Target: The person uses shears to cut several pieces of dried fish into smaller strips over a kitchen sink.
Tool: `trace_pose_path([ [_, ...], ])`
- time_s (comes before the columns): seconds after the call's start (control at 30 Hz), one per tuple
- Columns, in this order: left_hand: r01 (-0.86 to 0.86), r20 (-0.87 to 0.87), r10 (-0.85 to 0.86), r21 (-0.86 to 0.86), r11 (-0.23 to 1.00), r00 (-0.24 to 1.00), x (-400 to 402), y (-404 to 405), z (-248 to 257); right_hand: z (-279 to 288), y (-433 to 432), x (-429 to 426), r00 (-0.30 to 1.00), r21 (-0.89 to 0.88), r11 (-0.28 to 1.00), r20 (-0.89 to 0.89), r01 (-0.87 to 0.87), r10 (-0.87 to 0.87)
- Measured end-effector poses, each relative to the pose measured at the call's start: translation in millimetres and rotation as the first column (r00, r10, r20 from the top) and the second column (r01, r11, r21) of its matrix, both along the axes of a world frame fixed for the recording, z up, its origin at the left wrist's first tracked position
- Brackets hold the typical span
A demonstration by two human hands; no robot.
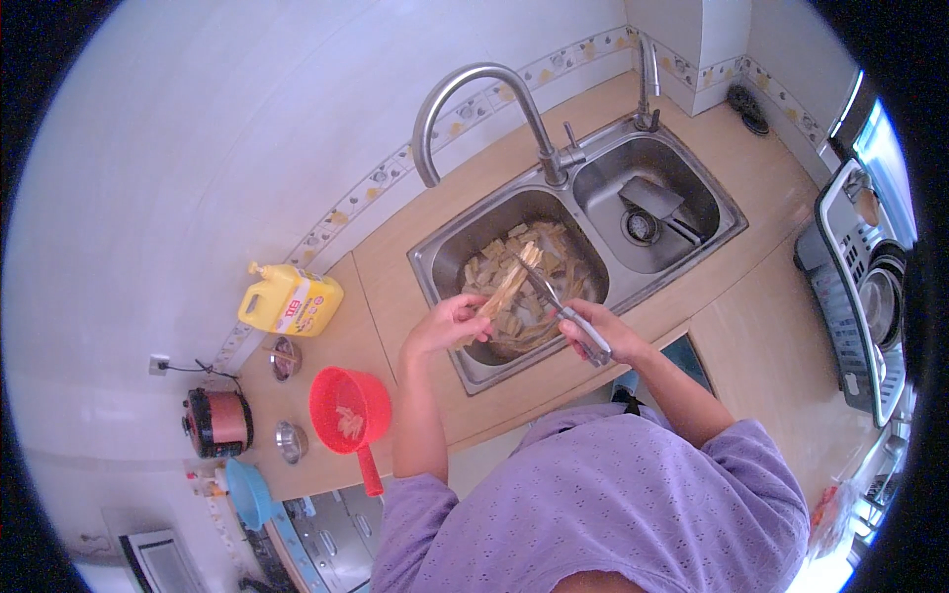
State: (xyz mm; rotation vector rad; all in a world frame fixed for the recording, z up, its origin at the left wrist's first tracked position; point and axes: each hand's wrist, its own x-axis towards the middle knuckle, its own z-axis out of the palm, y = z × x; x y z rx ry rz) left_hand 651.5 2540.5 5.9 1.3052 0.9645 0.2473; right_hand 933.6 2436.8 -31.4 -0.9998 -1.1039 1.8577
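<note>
My left hand grips a long yellowish strip of food, which looks like soaked tofu skin, over the left basin. In my right hand is a pair of kitchen scissors with grey handles. Their blades lie across the strip near its far end. Below both hands, the left sink basin holds water with many cut pieces and longer strips of the same food. A cleaver rests in the right basin beside the drain.
A curved steel faucet arches over the sink. On the left counter stand a yellow detergent jug, a red ladle with pale pieces, small metal bowls and a red-black cooker. A dish rack stands at right.
</note>
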Motion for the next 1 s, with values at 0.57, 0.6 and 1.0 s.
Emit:
trace_pose_path([
  [0.57,-0.174,-0.034,0.183,0.179,0.968,0.983,1,4,-7,-15,-1,1,0.991,-0.055,0.99,0.041,-0.127,0.129],
  [0.6,-0.136,-0.044,0.147,0.202,0.97,0.988,5,3,-5,-13,0,0,0.991,-0.056,0.99,0.04,-0.126,0.128],
  [1.0,-0.023,-0.114,0.044,0.18,0.983,0.992,9,-2,7,-1,1,-5,0.997,-0.042,0.999,0.082,-0.002,0.006],
])
